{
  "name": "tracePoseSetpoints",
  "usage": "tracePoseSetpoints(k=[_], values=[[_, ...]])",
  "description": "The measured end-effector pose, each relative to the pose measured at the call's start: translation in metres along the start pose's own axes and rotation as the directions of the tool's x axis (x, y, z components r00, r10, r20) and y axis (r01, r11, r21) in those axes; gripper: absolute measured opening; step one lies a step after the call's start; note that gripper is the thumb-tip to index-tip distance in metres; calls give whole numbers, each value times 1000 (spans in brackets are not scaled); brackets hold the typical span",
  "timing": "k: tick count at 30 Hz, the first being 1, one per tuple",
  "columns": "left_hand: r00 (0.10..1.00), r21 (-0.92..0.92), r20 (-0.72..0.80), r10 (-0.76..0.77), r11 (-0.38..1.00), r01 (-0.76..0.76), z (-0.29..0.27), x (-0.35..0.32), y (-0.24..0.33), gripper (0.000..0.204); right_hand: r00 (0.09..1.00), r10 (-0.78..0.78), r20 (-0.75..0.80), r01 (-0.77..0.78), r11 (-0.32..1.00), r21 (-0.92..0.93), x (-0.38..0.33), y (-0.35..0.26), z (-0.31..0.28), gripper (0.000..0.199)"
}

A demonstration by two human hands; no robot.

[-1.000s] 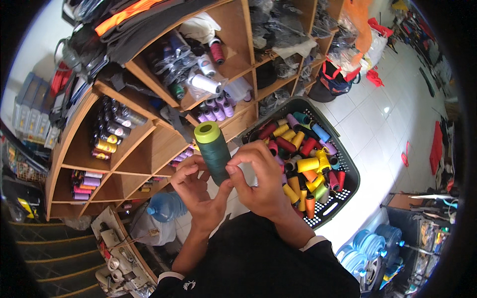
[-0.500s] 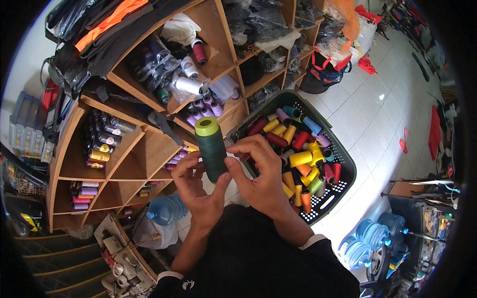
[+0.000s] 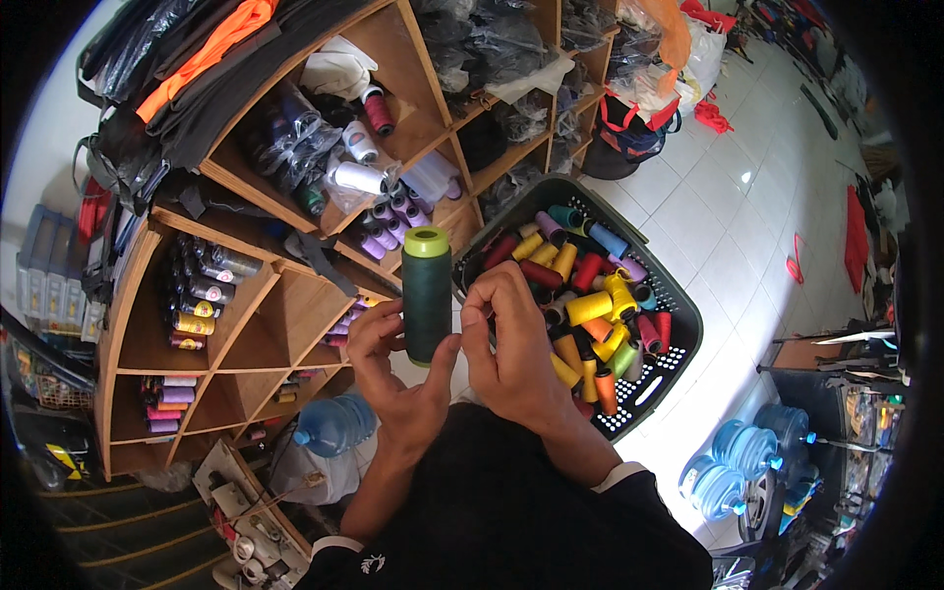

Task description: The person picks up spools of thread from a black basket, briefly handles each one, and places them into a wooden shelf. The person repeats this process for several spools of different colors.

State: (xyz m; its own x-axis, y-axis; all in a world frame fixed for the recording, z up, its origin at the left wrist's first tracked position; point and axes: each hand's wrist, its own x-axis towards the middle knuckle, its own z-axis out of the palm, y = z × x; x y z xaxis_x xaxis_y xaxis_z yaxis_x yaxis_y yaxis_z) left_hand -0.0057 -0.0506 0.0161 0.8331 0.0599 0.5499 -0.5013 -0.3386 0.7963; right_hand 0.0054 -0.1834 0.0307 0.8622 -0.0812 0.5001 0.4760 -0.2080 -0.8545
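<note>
Spool [image 3: 428, 300]: we are holding it upright before our chest, between our two hands, its yellow-green top facing up and its dark green winding showing.
Left hand [image 3: 408, 398]: we are gripping the spool low down, the thumb pressing its near right side and the fingers wrapping its left.
Right hand [image 3: 516, 359]: we are pinching thumb and forefinger together just beside the spool; we cannot tell whether any loose thread is lying between the tips.
Winding step: we seem to be working at the side of the spool, perhaps feeling for or tending its thread.
Next move: it is probably calling for a steady left grip and a fine, light right pinch, so that the winding is not slipping.
Basket [image 3: 669, 374]: it is sitting on the floor [image 3: 728, 216] beyond our right hand, holding mixed spools [image 3: 589, 307] in yellow, red, blue and purple.
Shelf [image 3: 305, 315]: it is standing ahead and to our left, bearing lilac cones [image 3: 381, 239] and wrapped cones.
Jugs [image 3: 742, 447]: they are standing to our right, while one blue bottle [image 3: 339, 425] is lying to our left.
In the way: nothing is touching the spool except our hand, but the shelf and basket are limiting our room ahead.
</note>
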Motion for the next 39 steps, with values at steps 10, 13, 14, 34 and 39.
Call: tracePoseSetpoints(k=[10,13,14,34,39], values=[[1000,-82,10,26,996,-25,3,0,6,48,999,-16,34,17,999,-40,0,0,-1,8],[999,-119,15,28,993,-26,3,-2,6,47,999,-1,43,3,999,-41,0,-1,-2,10],[1000,-141,15,14,990,-11,2,-2,6,46,998,24,52,-23,1000,-16,0,-2,-2,12],[999,-237,-3,-41,971,39,-7,4,8,37,981,-160,112,177,971,-160,-7,-15,-8,33],[999,-216,11,-41,975,43,-7,3,9,33,983,-149,107,165,973,-162,-7,-12,-8,33]])
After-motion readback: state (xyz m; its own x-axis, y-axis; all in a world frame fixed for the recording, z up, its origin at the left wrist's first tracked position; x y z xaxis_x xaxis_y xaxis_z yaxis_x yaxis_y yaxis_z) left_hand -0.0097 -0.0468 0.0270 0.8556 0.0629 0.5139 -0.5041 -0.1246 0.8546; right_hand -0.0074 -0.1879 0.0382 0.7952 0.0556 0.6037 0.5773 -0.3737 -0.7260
